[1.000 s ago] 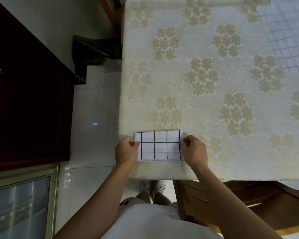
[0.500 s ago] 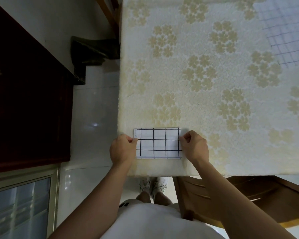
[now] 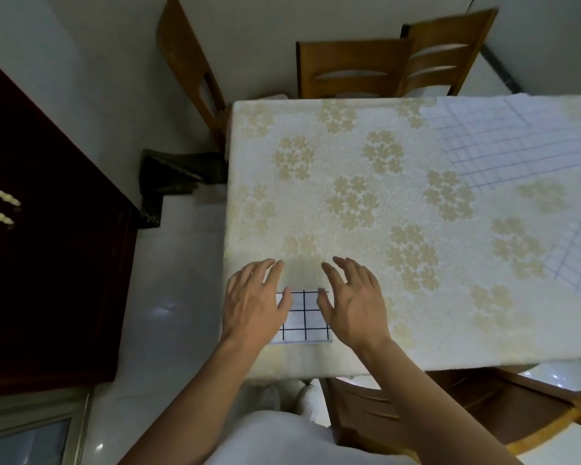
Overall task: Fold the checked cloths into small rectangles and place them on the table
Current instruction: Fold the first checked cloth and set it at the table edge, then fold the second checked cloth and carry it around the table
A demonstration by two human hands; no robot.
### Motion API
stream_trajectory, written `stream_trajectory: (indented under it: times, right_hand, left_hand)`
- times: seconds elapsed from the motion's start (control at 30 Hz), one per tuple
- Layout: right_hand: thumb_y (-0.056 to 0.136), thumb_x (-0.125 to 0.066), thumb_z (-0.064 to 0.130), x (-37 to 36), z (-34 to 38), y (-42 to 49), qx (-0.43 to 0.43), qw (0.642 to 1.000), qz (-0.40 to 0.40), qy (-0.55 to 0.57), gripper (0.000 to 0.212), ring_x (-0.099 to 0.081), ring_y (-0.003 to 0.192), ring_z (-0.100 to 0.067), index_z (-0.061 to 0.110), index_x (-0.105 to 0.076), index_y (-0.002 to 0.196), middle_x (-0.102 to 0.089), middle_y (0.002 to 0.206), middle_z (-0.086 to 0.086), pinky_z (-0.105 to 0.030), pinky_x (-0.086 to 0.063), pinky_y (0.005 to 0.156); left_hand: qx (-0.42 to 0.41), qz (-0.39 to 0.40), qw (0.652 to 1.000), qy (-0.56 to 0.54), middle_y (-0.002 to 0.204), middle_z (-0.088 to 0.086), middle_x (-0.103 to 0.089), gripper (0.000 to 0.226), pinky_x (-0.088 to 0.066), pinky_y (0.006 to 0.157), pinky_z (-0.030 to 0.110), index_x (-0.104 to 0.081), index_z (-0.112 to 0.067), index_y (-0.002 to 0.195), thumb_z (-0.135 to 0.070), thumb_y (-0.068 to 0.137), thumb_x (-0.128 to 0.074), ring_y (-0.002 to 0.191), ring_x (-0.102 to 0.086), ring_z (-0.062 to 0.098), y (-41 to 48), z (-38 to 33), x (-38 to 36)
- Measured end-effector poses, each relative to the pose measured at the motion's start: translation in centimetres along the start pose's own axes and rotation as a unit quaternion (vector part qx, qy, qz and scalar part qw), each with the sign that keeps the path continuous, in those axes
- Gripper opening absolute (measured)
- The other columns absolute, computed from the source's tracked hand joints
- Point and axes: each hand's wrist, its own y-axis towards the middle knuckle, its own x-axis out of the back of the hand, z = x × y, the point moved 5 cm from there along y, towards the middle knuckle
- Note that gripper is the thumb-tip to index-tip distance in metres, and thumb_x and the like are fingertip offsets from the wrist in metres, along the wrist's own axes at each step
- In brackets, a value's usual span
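The fingers (image 3: 269, 268) of the left hand (image 3: 252, 307) are held straight and spread, and nothing is gripped by them. The fingers (image 3: 348, 267) of the right hand (image 3: 354, 308) are spread likewise, and nothing is held. Both hands are turned palm down over the two ends of the folded cloth, with a thumb lying across each end. Whether the cloth is pressed or only hovered over cannot be told.

Most of the view is taken up by the table (image 3: 366, 229), which is covered with a pale tablecloth printed with yellow flower clusters. A dark wooden cabinet (image 3: 47, 246) is seen to the left, standing on a glossy white floor (image 3: 178, 297). A corner chair (image 3: 188, 62) is set at the table's far left corner. A middle chair (image 3: 353, 70) and a right-hand chair (image 3: 446, 52) are placed behind its far edge, and a near chair (image 3: 450, 401) is tucked under its near side. A large checked cloth (image 3: 510, 142) is spread flat at the far right of the table, and a second checked cloth (image 3: 577, 253) is cut off by the right border. A dark object (image 3: 178, 176), not identifiable, lies on the floor just beside the table's left edge. The folded cloth (image 3: 304, 318), a small white rectangle with a black grid, is laid by the table's near left corner, just inside the near edge.
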Motion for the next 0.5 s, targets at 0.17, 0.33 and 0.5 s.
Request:
stream_trajectory:
  times: [0.17,0.33,0.5]
  right_hand:
    - [0.094,-0.044,0.047,1.3,1.6,-0.9,0.02,1.0,-0.001,0.003,0.053,-0.054,0.128,-0.033,0.014,-0.06,0.133,-0.06,0.135,-0.013,-0.05,-0.044,0.106]
    - [0.095,-0.043,0.048,1.7,1.6,-2.6,0.001,1.0,-0.01,0.011,0.053,-0.057,0.123,-0.031,0.013,-0.063,0.129,-0.063,0.13,-0.011,-0.049,-0.045,0.105]
    - [0.094,-0.045,0.049,1.8,0.2,-5.1,-0.055,0.998,0.002,-0.004,0.052,-0.058,0.124,-0.03,0.015,-0.063,0.13,-0.063,0.132,-0.011,-0.049,-0.045,0.106]
  left_hand:
    - [-0.032,0.001,0.999,0.001,0.127,0.005,-0.064,0.051,-0.05,0.096,0.044,-0.064,-0.013,0.126,-0.043,0.089,-0.046,0.115,-0.059,0.026,-0.5,-0.9,1.1]
    - [-0.056,0.024,0.998,0.01,0.126,0.004,-0.065,0.05,-0.049,0.095,0.045,-0.065,-0.014,0.125,-0.045,0.089,-0.046,0.112,-0.06,0.026,-1.5,-1.2,0.5]
    - [-0.09,0.046,0.995,-0.005,0.125,0.002,-0.065,0.05,-0.05,0.092,0.042,-0.065,-0.016,0.125,-0.045,0.09,-0.045,0.111,-0.061,0.024,-2.1,-3.0,-0.3]
